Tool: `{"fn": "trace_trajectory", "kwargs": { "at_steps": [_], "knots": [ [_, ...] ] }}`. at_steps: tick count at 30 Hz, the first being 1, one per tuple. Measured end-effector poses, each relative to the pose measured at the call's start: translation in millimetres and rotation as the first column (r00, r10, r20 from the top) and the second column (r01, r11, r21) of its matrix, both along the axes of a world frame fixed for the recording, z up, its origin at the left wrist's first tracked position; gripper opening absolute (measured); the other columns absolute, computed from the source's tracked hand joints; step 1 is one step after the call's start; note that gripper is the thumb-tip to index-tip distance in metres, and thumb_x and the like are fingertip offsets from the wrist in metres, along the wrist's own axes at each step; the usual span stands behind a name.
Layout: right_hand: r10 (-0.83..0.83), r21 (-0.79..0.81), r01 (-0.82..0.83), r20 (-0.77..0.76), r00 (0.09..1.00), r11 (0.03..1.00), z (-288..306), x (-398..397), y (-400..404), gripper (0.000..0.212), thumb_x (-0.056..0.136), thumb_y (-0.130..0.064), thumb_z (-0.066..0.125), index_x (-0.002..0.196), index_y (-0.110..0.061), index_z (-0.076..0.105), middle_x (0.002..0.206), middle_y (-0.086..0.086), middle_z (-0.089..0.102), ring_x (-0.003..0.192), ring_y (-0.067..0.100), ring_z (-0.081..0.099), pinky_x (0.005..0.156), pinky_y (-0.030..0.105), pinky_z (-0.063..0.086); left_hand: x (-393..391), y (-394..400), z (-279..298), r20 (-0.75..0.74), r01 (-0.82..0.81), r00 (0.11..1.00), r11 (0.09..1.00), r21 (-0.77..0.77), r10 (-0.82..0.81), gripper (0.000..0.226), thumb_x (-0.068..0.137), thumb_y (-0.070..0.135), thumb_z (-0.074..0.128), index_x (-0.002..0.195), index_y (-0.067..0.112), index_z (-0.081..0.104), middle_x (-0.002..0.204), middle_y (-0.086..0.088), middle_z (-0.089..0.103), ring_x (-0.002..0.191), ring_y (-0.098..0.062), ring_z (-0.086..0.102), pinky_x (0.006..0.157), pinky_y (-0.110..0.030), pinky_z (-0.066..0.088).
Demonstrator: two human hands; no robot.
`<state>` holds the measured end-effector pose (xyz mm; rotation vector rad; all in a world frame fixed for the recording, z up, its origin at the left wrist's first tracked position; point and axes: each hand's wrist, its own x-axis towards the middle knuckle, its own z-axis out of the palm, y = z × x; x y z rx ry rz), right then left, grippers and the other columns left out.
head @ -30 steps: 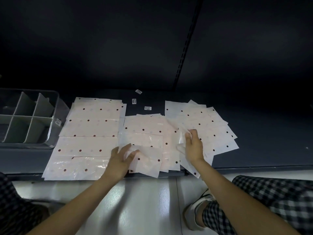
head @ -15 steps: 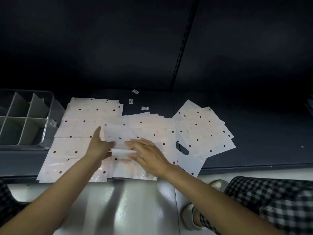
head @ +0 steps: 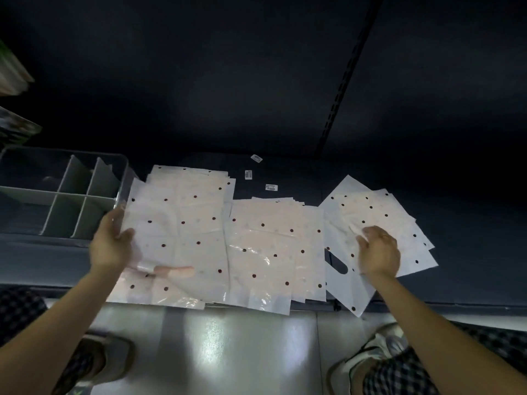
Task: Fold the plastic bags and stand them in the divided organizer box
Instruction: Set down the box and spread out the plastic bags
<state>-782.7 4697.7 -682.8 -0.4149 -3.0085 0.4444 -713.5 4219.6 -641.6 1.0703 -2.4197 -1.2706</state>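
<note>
Item 1, far left: divided organizer box (head: 61, 192), grey partitions inside a clear wall, on the dark shelf (head: 470, 252). Its visible compartments hold no bags, so by the look of it nothing is yet stored.

Item 2: left hand (head: 109, 242), thumb on top and fingers beneath the left edge of a dotted plastic bag (head: 176, 232), grasping it; the fingers show faintly through the film. The bag seems lifted slightly over the left pile, just beside the box.

Item 3, centre: middle stack of bags (head: 273, 246), flat and overlapping, its near edge hanging past the shelf front.

Item 4, behind the stacks: three small labels (head: 249, 174), loose on the shelf.

Item 5, right: right hand (head: 377, 252), fingers curled down onto the fanned right pile (head: 382, 209); whether they pinch a sheet or only press cannot be told.

Assessment: no bag appears folded. The task looks to be at its start; folding and standing of every bag remains.
</note>
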Motion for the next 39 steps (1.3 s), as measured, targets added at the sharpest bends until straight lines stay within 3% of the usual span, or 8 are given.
{"fn": "trace_trajectory", "kwargs": {
  "at_steps": [5,9,13,19,24,29,33,39],
  "knots": [
    [-0.061,-0.071,0.056,-0.061,0.996,0.996,3.4,-6.8,-4.9,0.027,0.099,-0.017,0.041,0.097,0.0,0.061,0.091,0.021,0.065,0.089,0.037,0.056,0.064,0.035,0.042,11.9,12.3,-0.3,0.258,0.262,0.95,0.901,-0.347,-0.176,0.051,0.093,0.022,0.058,0.14,0.017,0.04,0.14,-0.021,0.043,0.121,-0.046,0.043,0.095,-0.058,0.039],
    [-0.079,-0.016,0.078,-0.07,0.994,0.997,11.0,-8.7,-6.5,0.024,0.097,-0.015,0.047,0.098,-0.004,0.068,0.101,0.016,0.065,0.099,0.035,0.049,0.074,0.037,0.039,22.0,23.9,-13.1,0.504,0.533,0.829,0.614,-0.583,-0.242,0.04,0.096,0.037,0.046,0.133,0.024,0.052,0.152,-0.007,0.033,0.141,-0.035,0.023,0.112,-0.053,0.011],
    [-0.065,-0.163,0.036,-0.173,0.983,0.986,23.4,-9.1,-19.5,0.019,0.095,-0.011,0.052,0.096,-0.007,0.071,0.107,0.012,0.063,0.091,0.032,0.055,0.066,0.031,0.04,14.1,24.7,-14.7,0.59,0.609,0.727,0.728,-0.316,-0.352,0.036,0.1,0.035,0.035,0.126,0.024,0.056,0.143,-0.003,0.047,0.13,-0.027,0.042,0.111,-0.049,0.024],
    [0.38,-0.133,-0.45,-0.361,0.852,0.883,52.4,8.3,-85.7,0.017,0.08,-0.001,0.067,0.091,-0.011,0.076,0.093,0.007,0.074,0.075,0.024,0.07,0.059,0.026,0.052,2.9,57.2,6.9,0.127,0.506,0.863,0.836,-0.212,-0.49,0.031,0.097,0.016,0.051,0.125,0.011,0.06,0.131,-0.008,0.058,0.121,-0.029,0.052,0.095,-0.034,0.038],
    [0.77,-0.029,-0.816,-0.312,0.556,0.578,53.3,35.4,-117.2,0.026,0.068,0.002,0.064,0.089,-0.011,0.075,0.103,0.0,0.073,0.075,0.015,0.072,0.055,0.029,0.058,-2.5,101.8,25.0,-0.053,0.374,0.91,0.756,0.538,-0.412,0.043,0.097,0.042,0.039,0.135,0.021,0.043,0.126,-0.007,0.057,0.109,-0.027,0.058,0.094,-0.034,0.043],
    [0.794,-0.102,-0.798,-0.086,0.602,0.594,25.7,30.0,-98.0,0.031,0.082,0.001,0.058,0.105,-0.016,0.069,0.133,-0.006,0.057,0.103,0.018,0.063,0.087,0.032,0.052,10.5,125.7,21.2,-0.011,0.26,0.925,0.61,0.748,-0.38,0.035,0.095,0.04,0.047,0.128,0.026,0.047,0.118,-0.012,0.06,0.104,-0.035,0.062,0.089,-0.04,0.051],
    [0.532,-0.086,-0.542,-0.117,0.839,0.836,11.3,20.9,-61.7,0.044,0.085,0.005,0.054,0.119,-0.021,0.063,0.143,-0.001,0.046,0.126,0.022,0.042,0.102,0.026,0.035,15.2,142.7,15.4,0.001,0.356,0.861,0.606,0.711,-0.508,0.031,0.097,0.028,0.05,0.126,0.019,0.053,0.122,-0.012,0.06,0.094,-0.025,0.061,0.085,-0.033,0.052],
    [0.1,-0.079,-0.09,0.141,0.985,0.993,4.5,9.6,-2.1,0.056,0.094,-0.032,0.054,0.142,-0.011,0.035,0.151,0.009,0.032,0.137,0.027,0.028,0.107,0.04,0.034,-0.8,150.8,7.5,-0.016,0.501,0.858,0.83,0.243,-0.513,0.05,0.091,0.027,0.061,0.137,0.02,0.043,0.14,0.003,0.041,0.122,-0.013,0.042,0.106,-0.04,0.038]
  ]
}}
